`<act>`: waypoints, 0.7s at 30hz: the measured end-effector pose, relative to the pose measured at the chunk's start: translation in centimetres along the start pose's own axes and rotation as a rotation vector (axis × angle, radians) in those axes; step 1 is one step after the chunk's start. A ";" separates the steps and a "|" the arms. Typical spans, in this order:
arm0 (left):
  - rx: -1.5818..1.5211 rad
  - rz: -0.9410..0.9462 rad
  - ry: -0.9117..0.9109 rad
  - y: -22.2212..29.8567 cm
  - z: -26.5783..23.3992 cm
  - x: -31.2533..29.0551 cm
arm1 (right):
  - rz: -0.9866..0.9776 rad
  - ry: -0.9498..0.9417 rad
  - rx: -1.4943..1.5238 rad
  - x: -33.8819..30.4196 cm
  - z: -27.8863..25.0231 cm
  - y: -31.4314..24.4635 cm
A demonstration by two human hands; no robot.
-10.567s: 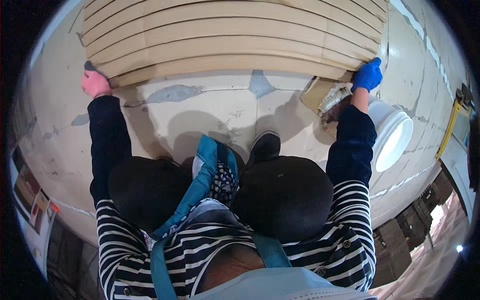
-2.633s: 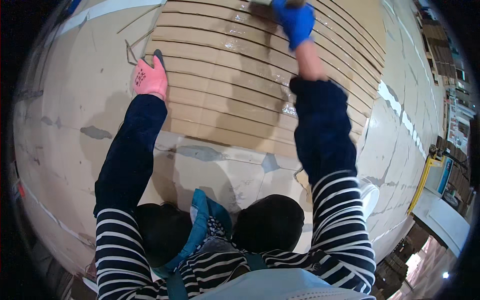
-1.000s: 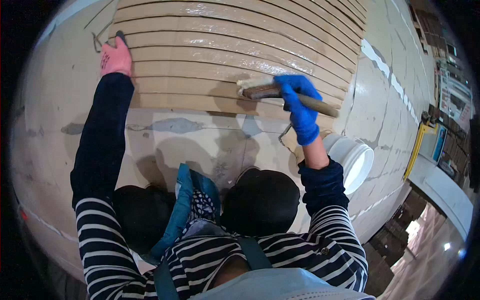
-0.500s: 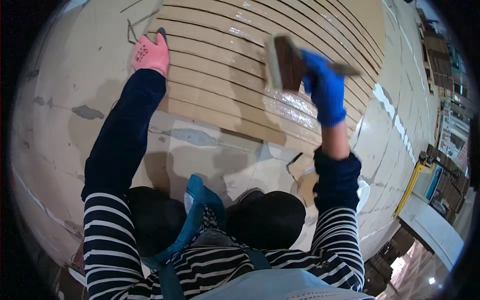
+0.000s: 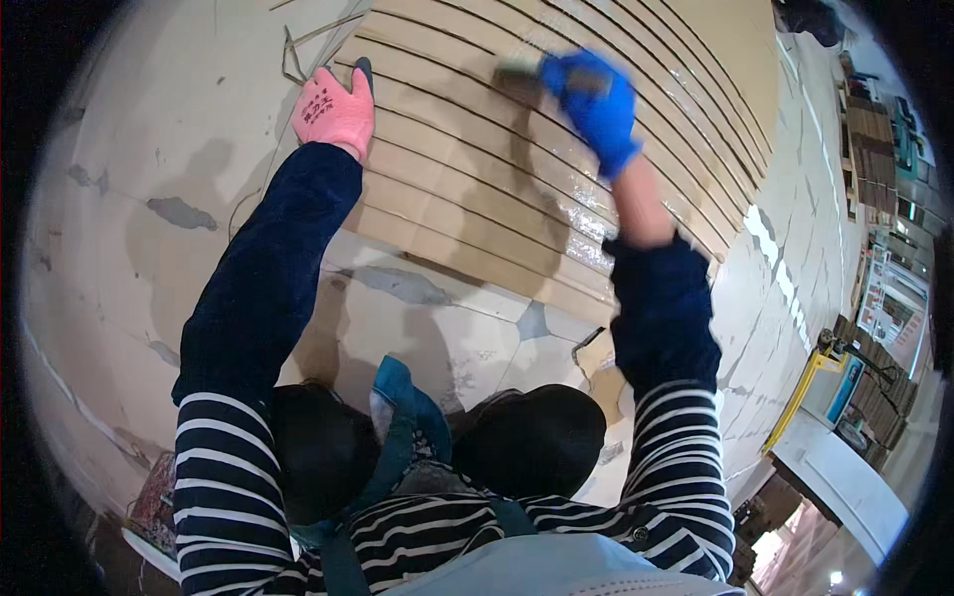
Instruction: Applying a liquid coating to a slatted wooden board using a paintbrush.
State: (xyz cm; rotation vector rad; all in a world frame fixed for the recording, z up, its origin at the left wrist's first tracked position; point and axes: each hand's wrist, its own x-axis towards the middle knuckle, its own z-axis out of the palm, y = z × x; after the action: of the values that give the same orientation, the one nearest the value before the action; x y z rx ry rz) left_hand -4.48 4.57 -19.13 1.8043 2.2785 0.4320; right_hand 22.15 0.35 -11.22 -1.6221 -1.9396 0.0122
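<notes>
Overlapping brown cardboard sheets [image 5: 437,164] lie fanned out before me in parallel strips, with wet, shiny patches toward their right side. My left hand [image 5: 336,107], in a pink glove with dark fingertips, is at their left edge. Its thumb lies on the cardboard, and the other fingers bend down at the edge, partly hidden. My right hand [image 5: 598,107], in a blue knitted glove, is closed around a wide brush [image 5: 517,79]. Motion smears the brush and the glove. The brush's head points left, low over the strips or touching them; I cannot tell which.
Thin brown strips [image 5: 289,55] lie on the worn floor [image 5: 189,268] beyond my left hand. A torn cardboard scrap [image 5: 599,360] is near my right knee. At the right stand a yellow-edged frame [image 5: 800,397], a pale panel [image 5: 845,487] and stacked brown cardboard [image 5: 873,149].
My right hand has swept the brush up and to the left across the strips, and the brush has turned. My left hand stays at the cardboard's edge while the whole view has shifted slightly.
</notes>
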 end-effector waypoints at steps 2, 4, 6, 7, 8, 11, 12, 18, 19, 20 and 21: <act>0.033 0.006 0.026 0.0 0.0 0.0 | 0.115 -0.222 0.199 -6.2 -0.3 -4.1; 0.008 0.011 0.037 -0.1 0.1 0.0 | 0.102 -0.318 0.311 -10.7 -0.1 -7.3; -0.008 0.004 0.013 -0.3 0.1 -0.2 | 0.169 -0.376 0.363 -11.4 -0.1 -7.9; -0.012 -0.001 -0.005 -0.3 0.1 -0.1 | 0.141 -0.414 0.426 -10.4 0.0 -7.4; -0.017 -0.001 -0.002 -0.4 0.1 0.0 | 0.445 -0.369 0.585 -8.8 -0.2 -6.7; 0.022 -0.013 -0.002 -0.4 0.1 0.0 | 0.220 0.030 0.357 -1.3 -1.5 -3.0; 0.037 -0.008 -0.024 -0.3 0.0 0.0 | 0.219 0.186 0.114 0.3 -1.1 -2.4; -0.010 -0.017 -0.003 0.1 -0.3 -0.4 | -0.120 -0.050 0.138 -7.9 1.3 -7.5; -0.005 -0.023 -0.014 0.2 -0.4 -0.4 | -0.110 -0.124 0.152 -10.6 1.6 -9.1; -0.005 -0.021 -0.016 0.3 -0.5 -0.5 | -0.132 -0.212 0.162 -12.4 1.5 -10.3; 0.002 -0.013 0.012 0.4 -0.7 -0.5 | -0.096 -0.195 0.165 -13.0 1.3 -10.3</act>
State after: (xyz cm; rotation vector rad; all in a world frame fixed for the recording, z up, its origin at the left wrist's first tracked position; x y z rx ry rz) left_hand -4.25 4.08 -18.40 1.7923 2.2983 0.4395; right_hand 13.25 -13.41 -14.07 -1.4644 -2.1004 0.2938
